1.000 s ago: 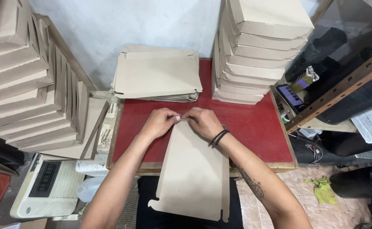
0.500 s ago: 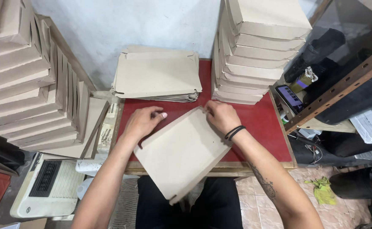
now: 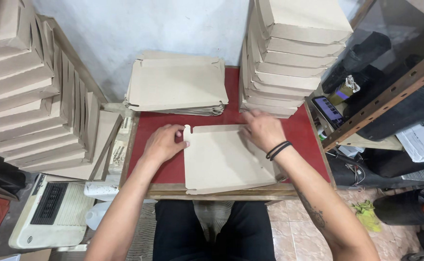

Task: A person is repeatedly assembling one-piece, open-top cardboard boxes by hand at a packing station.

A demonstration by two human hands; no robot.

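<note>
A flat brown cardboard blank (image 3: 224,162) lies on the red table top (image 3: 301,133), its long side running left to right. My left hand (image 3: 163,142) pinches its upper left corner by the small tab. My right hand (image 3: 262,128), with black bands on the wrist, rests on its upper right edge, fingers closed on the card. Just behind it sits a pile of flat unfolded blanks (image 3: 175,84).
A tall stack of folded cardboard boxes (image 3: 294,53) stands at the table's back right. More boxes (image 3: 23,92) lean in rows at the left. A metal shelf with dark items (image 3: 386,92) is at the right. A white device (image 3: 52,212) sits on the floor at lower left.
The blank has been turned from lengthwise to crosswise and laid flat on the table. Both hands moved apart to its upper corners.
</note>
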